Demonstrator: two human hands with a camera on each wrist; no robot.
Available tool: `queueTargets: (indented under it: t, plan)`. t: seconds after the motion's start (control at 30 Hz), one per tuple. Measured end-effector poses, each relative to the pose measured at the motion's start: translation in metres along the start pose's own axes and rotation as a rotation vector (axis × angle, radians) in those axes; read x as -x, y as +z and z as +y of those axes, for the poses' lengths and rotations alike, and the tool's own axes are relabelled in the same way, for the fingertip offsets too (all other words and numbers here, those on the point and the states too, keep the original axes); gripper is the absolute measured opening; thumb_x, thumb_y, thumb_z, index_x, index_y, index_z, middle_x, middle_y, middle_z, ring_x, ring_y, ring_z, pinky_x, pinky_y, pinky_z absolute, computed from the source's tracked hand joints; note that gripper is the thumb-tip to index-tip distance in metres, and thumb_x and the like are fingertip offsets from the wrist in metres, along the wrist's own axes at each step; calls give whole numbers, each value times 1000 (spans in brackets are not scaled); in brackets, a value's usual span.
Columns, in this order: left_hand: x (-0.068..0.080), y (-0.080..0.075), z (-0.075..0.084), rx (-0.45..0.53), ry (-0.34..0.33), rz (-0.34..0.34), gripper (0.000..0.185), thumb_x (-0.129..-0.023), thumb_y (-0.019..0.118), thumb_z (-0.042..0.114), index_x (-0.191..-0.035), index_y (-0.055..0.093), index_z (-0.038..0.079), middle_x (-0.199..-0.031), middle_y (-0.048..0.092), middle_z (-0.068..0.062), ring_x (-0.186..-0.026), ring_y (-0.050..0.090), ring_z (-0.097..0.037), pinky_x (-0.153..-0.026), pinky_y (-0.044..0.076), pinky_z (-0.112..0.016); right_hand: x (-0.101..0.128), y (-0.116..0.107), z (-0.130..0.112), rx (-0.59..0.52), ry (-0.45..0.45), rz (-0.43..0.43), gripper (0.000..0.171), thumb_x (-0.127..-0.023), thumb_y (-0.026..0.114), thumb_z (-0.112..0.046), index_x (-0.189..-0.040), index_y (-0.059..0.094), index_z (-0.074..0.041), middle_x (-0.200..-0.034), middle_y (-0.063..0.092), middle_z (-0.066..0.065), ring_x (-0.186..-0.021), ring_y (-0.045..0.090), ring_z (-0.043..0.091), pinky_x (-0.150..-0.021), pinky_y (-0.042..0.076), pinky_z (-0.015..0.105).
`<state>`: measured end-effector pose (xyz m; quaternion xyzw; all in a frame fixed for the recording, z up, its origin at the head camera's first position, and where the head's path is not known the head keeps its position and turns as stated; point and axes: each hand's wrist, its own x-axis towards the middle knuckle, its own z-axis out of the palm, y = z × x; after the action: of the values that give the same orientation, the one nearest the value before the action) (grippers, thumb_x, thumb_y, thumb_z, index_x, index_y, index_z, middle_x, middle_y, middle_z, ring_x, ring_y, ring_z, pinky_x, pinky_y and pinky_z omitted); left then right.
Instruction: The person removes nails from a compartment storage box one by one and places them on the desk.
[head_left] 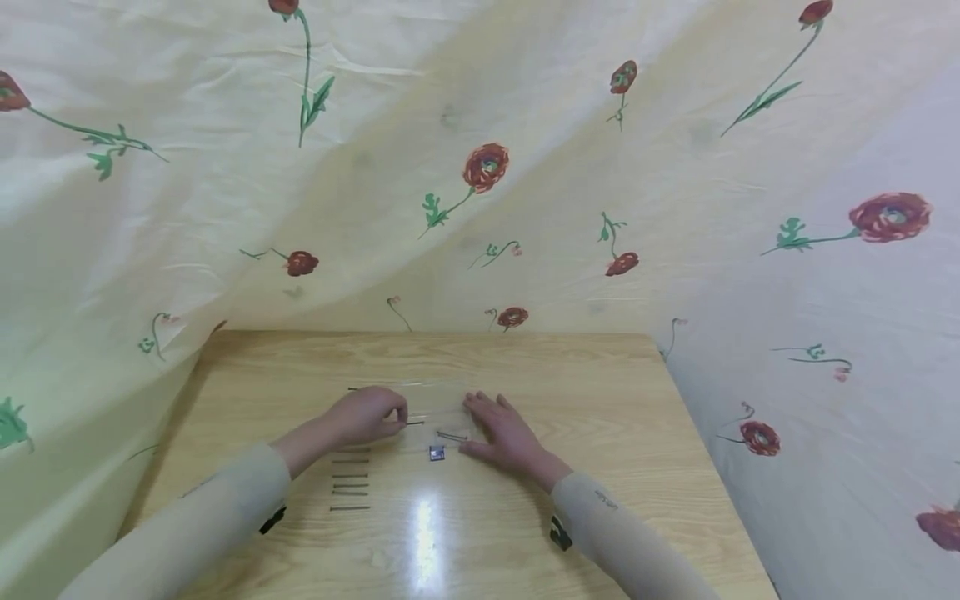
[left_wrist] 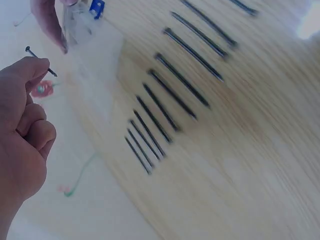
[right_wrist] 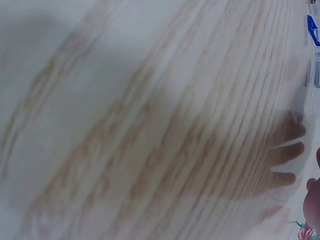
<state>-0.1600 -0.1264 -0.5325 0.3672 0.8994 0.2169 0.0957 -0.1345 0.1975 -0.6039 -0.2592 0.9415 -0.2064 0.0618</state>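
My left hand (head_left: pixel 369 415) pinches a small dark nail (left_wrist: pixel 52 72) between thumb and fingertips, its head and point sticking out on either side. That hand is over the left part of a clear plastic box (head_left: pixel 435 398) lying on the table. At the box's right side rests my right hand (head_left: pixel 512 435), fingers spread and fairly straight. Two or so nails (head_left: pixel 452 436) lie in the box near the right thumb, beside a small blue label (head_left: pixel 437 452). Only a bit of the right hand shows at the edge of the right wrist view.
Several loose nails (left_wrist: pixel 182 80) form a row on the wooden table (head_left: pixel 600 500), left of and nearer than the box, graded by length. A flowered cloth (head_left: pixel 555 200) hangs behind the table and along both sides.
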Motion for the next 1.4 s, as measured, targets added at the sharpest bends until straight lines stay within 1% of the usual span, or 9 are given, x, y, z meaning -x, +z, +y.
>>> queueTargets:
  t: [0.1,0.17,0.37,0.53,0.67,0.83,1.03,1.27,1.4]
  plan:
    - [18,-2,-7,-3,-11,-1,6,-98,76,16,-93,74,20,-88,71,10,-72,56,-3,-66,53,-27,0,-1,1,-4,0,2,88,-98,70,-59,-164,39,-10,-171,36,8,-160,31,28,-131,14,55]
    - [30,1,-10,3,-14,-5,8,-97,77,15,-92,74,19,-88,71,11,-72,56,-2,-66,53,-27,1,-1,2,-3,2,3,88,-98,70,-59,-164,39,-10,-171,36,8,-160,31,28,-132,14,54]
    - [65,22,-14,38,12,-21,12,-94,82,15,-88,73,21,-84,69,14,-68,54,0,-62,51,-25,1,0,3,15,24,-13,90,-98,68,-61,-165,37,-12,-172,33,3,-161,29,24,-132,12,50]
    - [89,39,-11,97,-14,7,15,-91,82,12,-85,73,22,-80,66,18,-62,48,4,-58,48,-21,0,0,3,14,24,-23,90,-98,67,-62,-166,36,-12,-173,32,4,-161,27,24,-132,11,49]
    - [105,52,-9,109,-5,40,19,-86,81,8,-80,70,23,-76,61,20,-62,47,5,-58,48,-20,-1,1,4,10,9,-4,89,-99,67,-62,-165,37,-11,-172,33,5,-161,29,26,-132,12,51]
    - [119,66,-6,106,16,78,24,-80,80,4,-78,67,24,-72,57,21,-60,43,6,-54,44,-19,-3,2,5,19,3,6,89,-99,67,-62,-165,38,-10,-172,33,6,-160,29,27,-132,12,51]
    - [129,78,-3,44,-5,108,28,-78,79,4,-75,61,26,-71,50,23,-62,40,6,-55,42,-18,-3,2,3,15,20,-12,89,-98,68,-61,-165,37,-11,-172,32,5,-161,28,25,-132,11,50]
    - [134,83,-6,19,15,190,27,-78,82,6,-77,63,25,-73,53,22,-63,41,7,-54,43,-19,-2,2,1,18,30,-18,89,-99,68,-61,-165,37,-11,-172,33,5,-160,29,26,-132,12,50]
    - [135,83,-8,13,16,193,26,-77,82,7,-77,64,25,-74,56,21,-65,43,7,-54,44,-20,-2,3,1,5,20,-7,88,-98,70,-59,-165,39,-10,-171,35,6,-160,31,27,-132,13,51]
